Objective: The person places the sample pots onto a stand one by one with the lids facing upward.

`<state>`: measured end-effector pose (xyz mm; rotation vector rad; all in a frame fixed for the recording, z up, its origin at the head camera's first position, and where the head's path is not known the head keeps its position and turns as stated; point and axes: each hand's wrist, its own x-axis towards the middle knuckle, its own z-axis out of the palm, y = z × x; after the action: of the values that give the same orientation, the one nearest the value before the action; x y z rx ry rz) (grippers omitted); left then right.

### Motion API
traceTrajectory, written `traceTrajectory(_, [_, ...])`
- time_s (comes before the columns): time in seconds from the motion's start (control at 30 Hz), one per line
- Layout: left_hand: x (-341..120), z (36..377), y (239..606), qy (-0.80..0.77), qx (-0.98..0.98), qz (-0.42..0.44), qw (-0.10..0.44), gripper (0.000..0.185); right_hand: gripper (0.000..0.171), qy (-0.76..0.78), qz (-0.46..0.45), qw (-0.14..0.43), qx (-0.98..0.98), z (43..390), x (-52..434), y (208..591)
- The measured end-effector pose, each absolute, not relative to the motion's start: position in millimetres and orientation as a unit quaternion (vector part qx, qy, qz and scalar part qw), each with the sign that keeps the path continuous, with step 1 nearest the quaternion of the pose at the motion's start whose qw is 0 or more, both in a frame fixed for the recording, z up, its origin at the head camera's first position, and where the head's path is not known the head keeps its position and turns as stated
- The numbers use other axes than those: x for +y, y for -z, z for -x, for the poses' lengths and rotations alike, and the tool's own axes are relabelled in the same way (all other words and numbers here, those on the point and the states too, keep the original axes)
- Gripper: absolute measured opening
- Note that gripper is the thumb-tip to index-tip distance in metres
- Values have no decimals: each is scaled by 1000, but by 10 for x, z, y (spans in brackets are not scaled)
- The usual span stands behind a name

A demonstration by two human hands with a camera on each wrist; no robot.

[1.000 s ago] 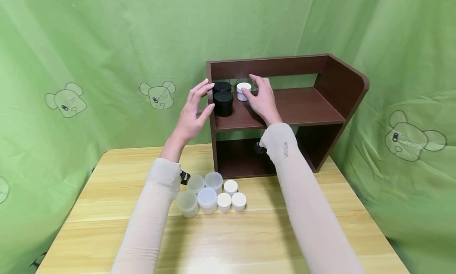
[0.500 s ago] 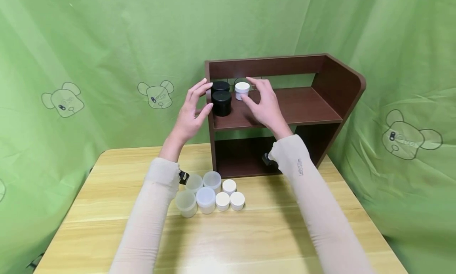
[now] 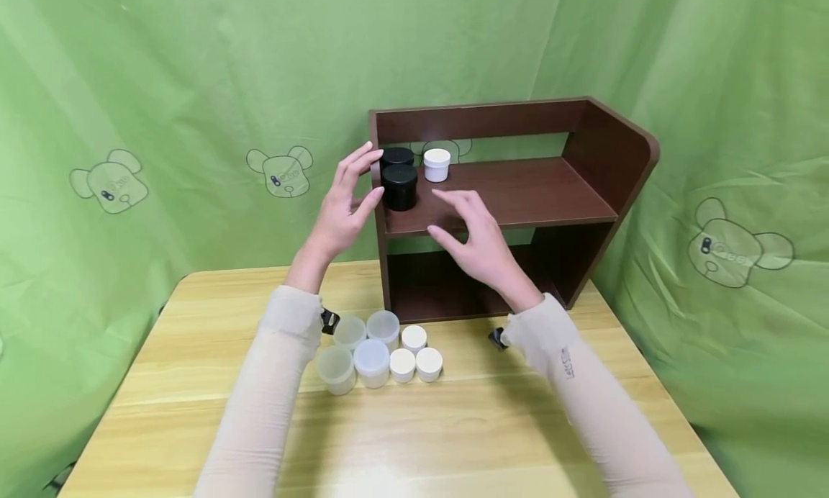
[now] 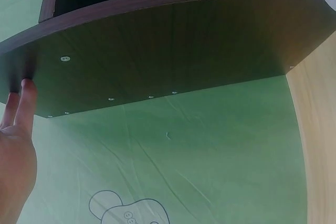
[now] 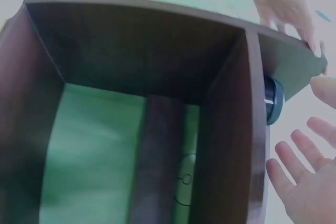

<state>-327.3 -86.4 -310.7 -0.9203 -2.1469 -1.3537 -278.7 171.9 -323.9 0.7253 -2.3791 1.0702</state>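
Note:
My left hand [image 3: 337, 217] is at the left end of the dark brown shelf unit [image 3: 518, 188], fingertips against its side panel [image 4: 173, 45] in the left wrist view. Relaxed and holding nothing, my right hand [image 3: 484, 250] hovers in front of the upper shelf's edge. A white lidded jar [image 3: 437, 167] stands on the upper shelf towards the back. To its left are two black lidded jars, a front one [image 3: 399, 190] and a rear one [image 3: 396, 155] partly hidden behind it. The right wrist view shows a black jar [image 5: 273, 100] beyond the fingers of my right hand.
Several translucent tubs [image 3: 372, 363] and three white lidded jars [image 3: 429, 365] stand grouped on the wooden table [image 3: 414, 440], before the shelf unit. The unit's lower compartment [image 3: 440, 289] faces me. A green curtain [image 3: 194, 66] hangs behind and at both sides.
My right hand has let go of the white jar and drawn back towards me, down past the shelf edge. The jar stays on the upper shelf. My left hand holds its place.

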Motion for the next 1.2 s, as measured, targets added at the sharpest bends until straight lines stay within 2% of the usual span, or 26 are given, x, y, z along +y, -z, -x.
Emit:
traceTrajectory(0.17, [-833,3064,2956,498,-775,329,208,51,55,-383,-264,200,-862,2606,1728,3414])
traceTrajectory(0.43, [-854,3060,2941,495,-775,330,211,50,54,-371,-283,172,-868,2339,1745,3639])
traceTrajectory(0.97, [-853,3096,2951,491,-779,332,205,50,53,-377,-277,33,-883,2207,1804,4432])
traceTrajectory(1.2, [-868,3095,2937,486,-781,337,201,51,54,-395,-273,-44,-876,2158,1849,4690])
